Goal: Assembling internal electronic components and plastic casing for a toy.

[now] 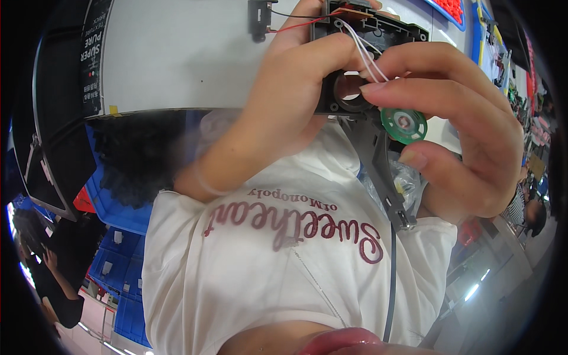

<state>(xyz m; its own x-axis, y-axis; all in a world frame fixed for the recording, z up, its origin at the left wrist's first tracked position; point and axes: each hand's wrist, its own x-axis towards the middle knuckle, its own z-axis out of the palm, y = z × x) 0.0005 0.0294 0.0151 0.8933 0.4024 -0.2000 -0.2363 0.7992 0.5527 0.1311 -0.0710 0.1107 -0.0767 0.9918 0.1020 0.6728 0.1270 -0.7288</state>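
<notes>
My left hand (296, 77) grips a black plastic housing (337, 100) near the top, its thumb pressed by the white wires (362, 50). The housing is an open shell with a round opening and screw posts. My right hand (467, 112) curls round a small green disc-shaped speaker (404, 124) at the housing's right side; its index and middle fingertips are at the white wires. Red and black wires run left from the housing to a small black part (259, 21) on the table. A long dark grey arm-like piece (378, 160) extends downward below the housing.
The light table (177, 59) has a black printed strip (94, 59) along its left. Below its edge, a blue bin (121, 213) holds dark pieces. Another blue tray (464, 23) with red parts stands at the upper right. At far left is another person (65, 284).
</notes>
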